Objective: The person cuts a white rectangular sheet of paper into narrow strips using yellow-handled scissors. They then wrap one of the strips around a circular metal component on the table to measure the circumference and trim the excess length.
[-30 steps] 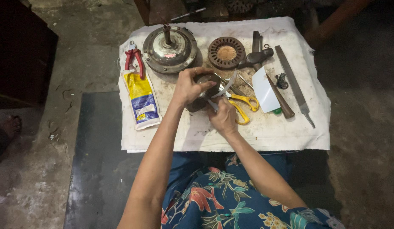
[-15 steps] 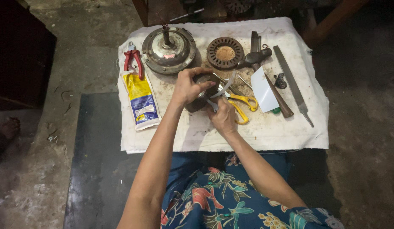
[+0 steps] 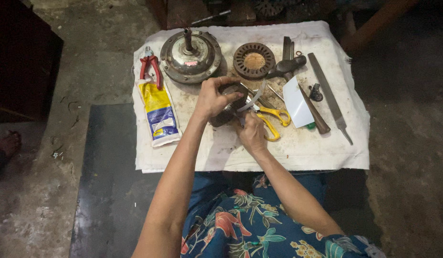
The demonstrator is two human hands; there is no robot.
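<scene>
Dark round metal motor part [image 3: 227,106] is being gripped by left hand [image 3: 212,99] fingers near the cloth-covered table [image 3: 298,153] centre; right hand [image 3: 252,134] fingers are pinching a pale curved strip [image 3: 250,99], best fed slowly and kept taut.

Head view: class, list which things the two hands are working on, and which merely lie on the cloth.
In hand:
left hand grips dark round part
right hand holds pale strip

Lying about:
red pliers
yellow scissors
hammer
file
motor housing
slotted ring
</scene>
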